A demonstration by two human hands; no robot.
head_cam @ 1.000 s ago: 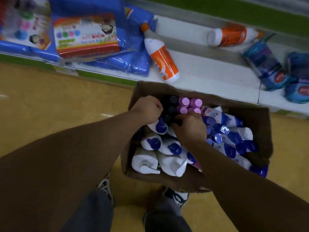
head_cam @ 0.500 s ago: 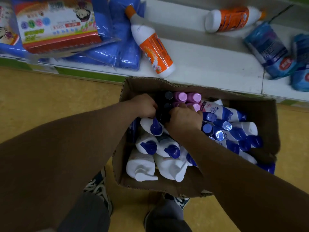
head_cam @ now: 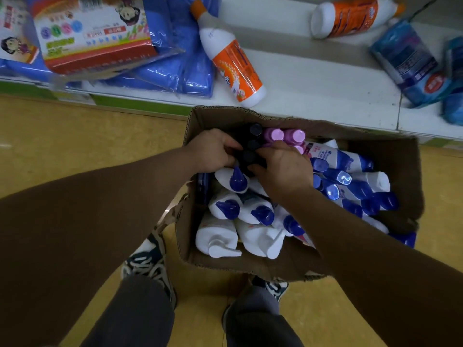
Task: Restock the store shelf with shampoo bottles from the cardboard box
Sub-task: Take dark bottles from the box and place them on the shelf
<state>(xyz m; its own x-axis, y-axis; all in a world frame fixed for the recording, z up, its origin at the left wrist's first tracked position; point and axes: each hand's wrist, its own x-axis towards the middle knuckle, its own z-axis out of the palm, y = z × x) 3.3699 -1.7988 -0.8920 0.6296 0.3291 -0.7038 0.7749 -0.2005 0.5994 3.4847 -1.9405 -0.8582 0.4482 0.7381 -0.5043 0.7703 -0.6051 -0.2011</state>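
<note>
Two hands in my feed: left hand (head_cam: 215, 152) and right hand (head_cam: 284, 170) both curl round black-capped shampoo bottles (head_cam: 253, 144), upright, caps up, far-left corner of cardboard box (head_cam: 403, 161). Box on yellow floor (head_cam: 100, 136), against white shelf (head_cam: 313, 81). White blue-capped bottles (head_cam: 238, 180) crowd under wrists; pink-capped bottles (head_cam: 278, 134) just beside.

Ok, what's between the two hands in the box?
In the head view, dark-capped bottles sit there; the left hand and right hand both grip them.
</note>
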